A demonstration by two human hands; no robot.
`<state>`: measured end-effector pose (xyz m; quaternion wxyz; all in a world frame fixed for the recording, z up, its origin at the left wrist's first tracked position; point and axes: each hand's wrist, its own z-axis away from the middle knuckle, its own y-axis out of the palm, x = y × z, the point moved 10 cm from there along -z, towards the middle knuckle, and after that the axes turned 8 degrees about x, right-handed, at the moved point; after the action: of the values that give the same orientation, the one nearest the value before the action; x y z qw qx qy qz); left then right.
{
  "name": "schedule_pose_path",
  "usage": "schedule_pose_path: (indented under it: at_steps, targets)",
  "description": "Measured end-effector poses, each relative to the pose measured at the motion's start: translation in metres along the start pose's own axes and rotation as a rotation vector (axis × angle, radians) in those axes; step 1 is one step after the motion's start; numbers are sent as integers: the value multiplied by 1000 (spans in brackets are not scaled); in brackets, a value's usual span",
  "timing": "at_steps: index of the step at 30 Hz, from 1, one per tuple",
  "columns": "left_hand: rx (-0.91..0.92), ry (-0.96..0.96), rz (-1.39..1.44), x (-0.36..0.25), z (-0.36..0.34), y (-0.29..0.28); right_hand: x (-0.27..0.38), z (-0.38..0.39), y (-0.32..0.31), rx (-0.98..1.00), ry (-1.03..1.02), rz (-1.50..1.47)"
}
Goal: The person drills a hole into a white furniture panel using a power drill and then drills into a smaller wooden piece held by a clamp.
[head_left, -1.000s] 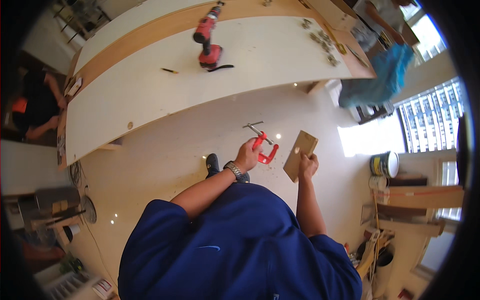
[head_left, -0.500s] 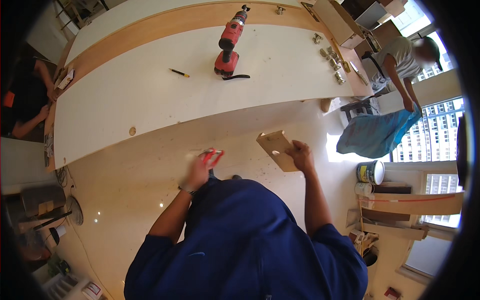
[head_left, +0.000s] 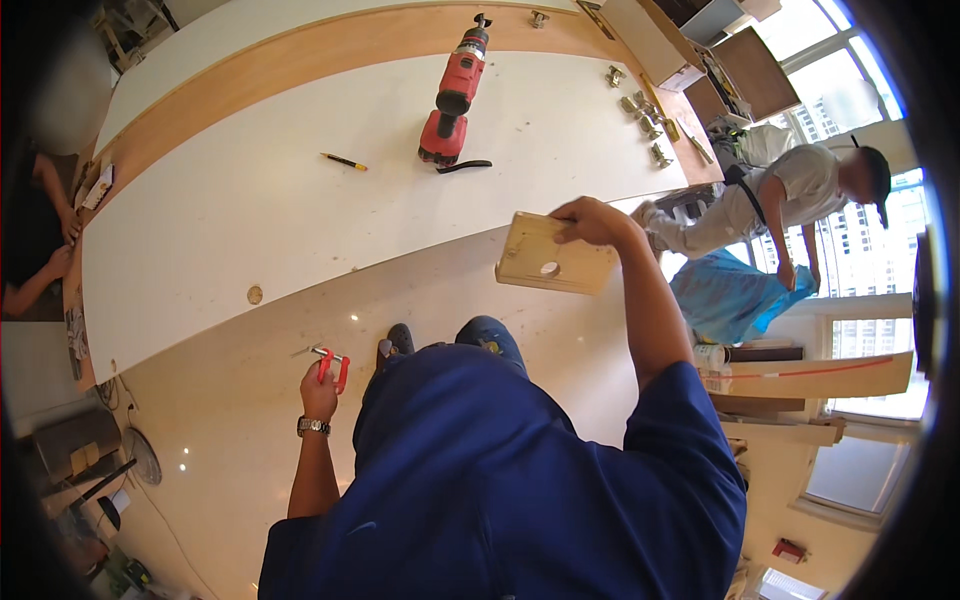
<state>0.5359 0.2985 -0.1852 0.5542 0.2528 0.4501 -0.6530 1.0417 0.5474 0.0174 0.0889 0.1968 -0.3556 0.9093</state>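
Note:
My left hand [head_left: 320,396] is low on the left, closed around red-handled pliers [head_left: 343,374] with their metal jaws pointing up and left. It is held out over the floor, apart from the table. My right hand [head_left: 596,220] grips a light wooden board [head_left: 522,252] by its upper right corner. The board has a round hole through it and is held at the near edge of the long white panel [head_left: 280,210]. A red cordless drill [head_left: 462,80] stands on the panel, with a black curved piece [head_left: 465,166] by its base. Left of it lies a pencil [head_left: 345,161].
Several metal hinges [head_left: 649,126] sit at the panel's right end, near a long box [head_left: 655,45]. To the right, a person [head_left: 800,195] holds a blue plastic sheet or bag [head_left: 735,295]. Another person's hands [head_left: 65,245] rest at the table's left end.
My right hand has raised the board toward the panel edge. My left hand has moved left and down with the pliers, away from the board. The person at right has shifted with the blue plastic.

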Motion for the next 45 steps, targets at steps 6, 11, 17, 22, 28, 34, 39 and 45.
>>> schedule_pose_path:
  at_steps: [6, 11, 17, 22, 28, 34, 39, 45]
  targets:
    - [35, -14, 4, -7, 14, 29, 24, -73, -11, 222, -80, 115]
    - [-21, -35, -50, -23, 32, 55, 20, -120, -14, 376, -95, 183]
    - [-139, -121, 0, -41, 63, 91, -20, -145, -32, 434, -140, 360]
    - [-207, -225, 9, -49, 89, 117, -45, -158, -50, 471, -171, 348]
    - [-341, -248, 112, -33, 105, 133, -46, -141, -64, 126, -247, 266]
    - [-331, -280, 126, -7, 98, 126, -13, -59, -5, 42, -427, -503]
    - [-228, -359, 27, -7, 80, 106, -27, -93, 175, 268, -106, -1082]
    - [-137, -168, -199, -23, 81, 55, -44, -134, 158, -311, -115, -1582]
